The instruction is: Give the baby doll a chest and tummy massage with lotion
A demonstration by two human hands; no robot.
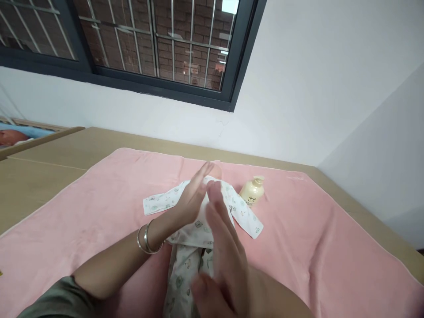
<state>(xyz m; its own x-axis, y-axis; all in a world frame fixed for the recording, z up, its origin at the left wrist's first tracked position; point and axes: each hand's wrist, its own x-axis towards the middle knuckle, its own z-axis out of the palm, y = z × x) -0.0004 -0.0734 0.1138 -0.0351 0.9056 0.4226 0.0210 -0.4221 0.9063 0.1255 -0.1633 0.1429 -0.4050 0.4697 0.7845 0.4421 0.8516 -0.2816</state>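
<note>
Above a pink blanket [285, 247], my left hand [194, 192], with two silver bangles at its wrist, is stretched out flat with nothing in it. My right hand [228, 247] is nearer the camera and slightly blurred, palm turned toward the left hand, fingers extended and holding nothing. Beneath both hands lies a white printed baby outfit [188, 238], its sleeves spread and its trouser legs toward me. A rounded skin-coloured shape [216, 171] shows at the collar, mostly hidden by my fingers. A cream pump bottle [252, 191] stands beside the right sleeve.
The blanket covers a tan padded surface [99, 141] that runs to the white wall [298, 88]. A dark-framed barred window [159, 39] is above. At far left, a wood-edged bed with blue bedding [36, 131] holds a doll-like head [11, 137].
</note>
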